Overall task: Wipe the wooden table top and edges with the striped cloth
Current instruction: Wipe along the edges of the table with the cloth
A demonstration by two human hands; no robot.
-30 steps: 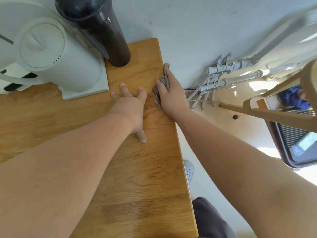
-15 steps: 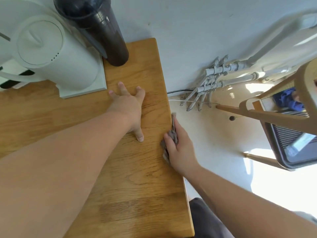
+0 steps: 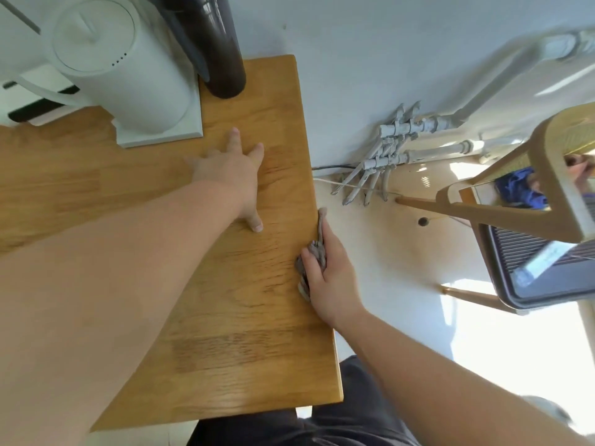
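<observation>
Left hand (image 3: 229,173) flat on table (image 3: 225,333), right hand (image 3: 328,272) gripping cloth (image 3: 317,249) at edge

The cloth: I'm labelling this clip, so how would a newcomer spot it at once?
Start with the wooden table and follow its right edge. There the right hand grips a crumpled cloth against that edge. It is the only grey, soft thing there; the left hand lies flat on the top, empty.

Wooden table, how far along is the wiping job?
Done: the table's far right edge, wiped in the last second. In hand: the right hand holds the striped cloth on the edge's middle; the left hand rests flat on top. Left: the edge's near stretch, perhaps the top.
</observation>
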